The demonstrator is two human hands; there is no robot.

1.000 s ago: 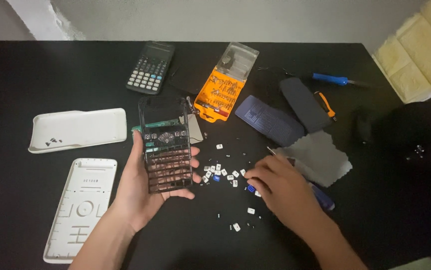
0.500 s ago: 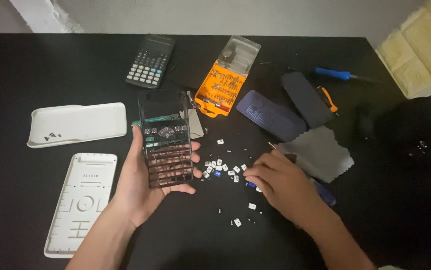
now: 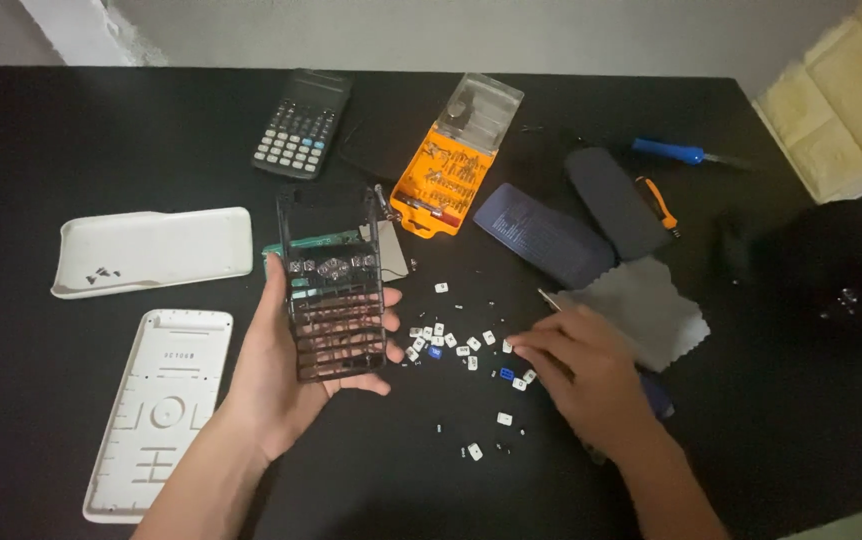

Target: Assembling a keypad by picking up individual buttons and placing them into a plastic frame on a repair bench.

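head view: left hand (image 3: 296, 375) cradling dark openwork plastic calculator front shell (image 3: 332, 290), fingers wrapped round its right edge, above black table (image 3: 71, 130). right hand (image 3: 576, 370) palm-down, fingertips touching small white loose keycaps (image 3: 451, 340); whether it pinches one cannot be told. orange screwdriver-bit case (image 3: 446, 170) beyond.

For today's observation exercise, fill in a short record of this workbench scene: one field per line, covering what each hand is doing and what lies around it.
Surface: black table
Left hand: holds a dark calculator front frame with open key slots, tilted up off the table
Right hand: fingertips down among the loose keys, a thin metal tool by it
Loose keys: small, mostly white, one blue, scattered between the hands
Left side: two white shell halves
Far side: intact calculator, orange bit set, blue screwdriver
Right of centre: grey cloth
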